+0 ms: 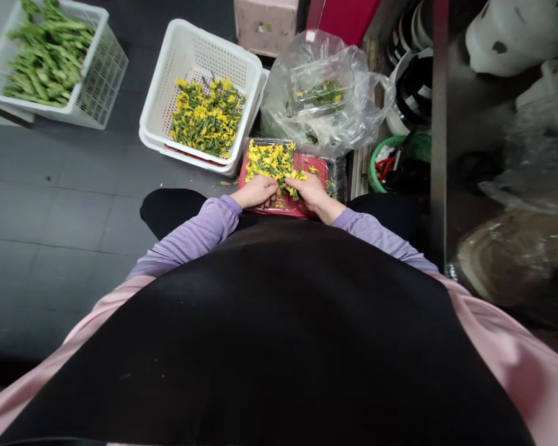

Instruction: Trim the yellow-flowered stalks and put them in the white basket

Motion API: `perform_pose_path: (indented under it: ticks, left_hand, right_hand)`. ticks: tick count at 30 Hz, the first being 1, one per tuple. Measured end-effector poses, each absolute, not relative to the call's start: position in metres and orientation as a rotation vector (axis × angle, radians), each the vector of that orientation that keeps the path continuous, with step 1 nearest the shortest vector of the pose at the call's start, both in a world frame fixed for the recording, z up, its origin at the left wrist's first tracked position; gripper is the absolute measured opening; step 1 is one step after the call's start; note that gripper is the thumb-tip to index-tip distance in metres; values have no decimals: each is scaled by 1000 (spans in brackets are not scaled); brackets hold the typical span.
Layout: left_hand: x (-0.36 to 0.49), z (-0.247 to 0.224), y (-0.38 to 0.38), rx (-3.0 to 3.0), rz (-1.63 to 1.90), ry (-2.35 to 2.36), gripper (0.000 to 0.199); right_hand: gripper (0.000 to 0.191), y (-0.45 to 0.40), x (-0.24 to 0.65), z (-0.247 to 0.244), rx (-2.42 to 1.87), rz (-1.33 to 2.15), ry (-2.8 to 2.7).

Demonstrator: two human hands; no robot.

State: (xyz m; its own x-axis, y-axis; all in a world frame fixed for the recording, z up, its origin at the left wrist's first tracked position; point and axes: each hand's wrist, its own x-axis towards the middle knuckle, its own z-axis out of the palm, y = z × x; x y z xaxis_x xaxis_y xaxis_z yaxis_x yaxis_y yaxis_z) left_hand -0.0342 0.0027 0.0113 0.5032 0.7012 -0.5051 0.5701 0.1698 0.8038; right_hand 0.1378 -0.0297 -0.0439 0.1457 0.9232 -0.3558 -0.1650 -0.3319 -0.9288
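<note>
Red tray [294, 210] is close to the person's lap, w/ a clear box [294, 144] on it. Yellow flowers w/ green stems [268, 160] are heaped in the box, so the pile sits over the tray's L part. L hand [261, 191] is at the tray's near side, fingers curled in by the pile's near edge; can't tell if they grip anything. R hand [312, 189] is over the tray's middle, thumb laid across the flowers, fingers partly hidden; can't tell if they're closed on any. The 2 hands are near each other, approx. level.

Beyond the tray & to its L: white basket [204, 32], holding more yellow-flowered stems [207, 118]. Farther L of the tray, white crate [103, 87] w/ thick green stalks [51, 56]. Just beyond the tray, slightly R: clear plastic bag [279, 114] w/ a small clear container [302, 74] & some greens [328, 93]. R of the tray, green basin [376, 161] w/ red-handled item(s) [384, 167].
</note>
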Motion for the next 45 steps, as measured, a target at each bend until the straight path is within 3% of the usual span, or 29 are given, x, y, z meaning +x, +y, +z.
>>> perform_pose_path:
  ticks: [8, 12, 18, 24, 29, 32, 41, 45]
  left_hand:
    - [-37, 5, 12, 1702, 253, 1120, 26]
    - [-33, -15, 14, 2293, 95, 1228, 18]
    - [-11, -33, 11, 2764, -215, 966, 33]
    - [-15, -25, 18, 2544, -121, 1195, 24]
    - [-15, -5, 11, 1913, 139, 1277, 9]
    - [-10, 0, 3, 1695, 204, 1299, 14]
    - [11, -38, 6, 2090, -187, 1481, 12]
    - [21, -50, 9, 1991, -103, 1573, 15]
  right_hand:
    - [18, -32, 144, -21, -1358, 1670, -465]
    - [13, -36, 160, -14, -1293, 1728, -214]
    - [19, -46, 167, -13, -1291, 1771, -61]
    - [14, -55, 161, -23, -1433, 1638, -152]
    - [30, -56, 146, -37, -1410, 1539, -473]
    - [30, -50, 140, -37, -1412, 1407, -553]
    - [14, -48, 178, -16, -1343, 1576, -139]
    - [16, -58, 181, -15, -1382, 1615, -148]
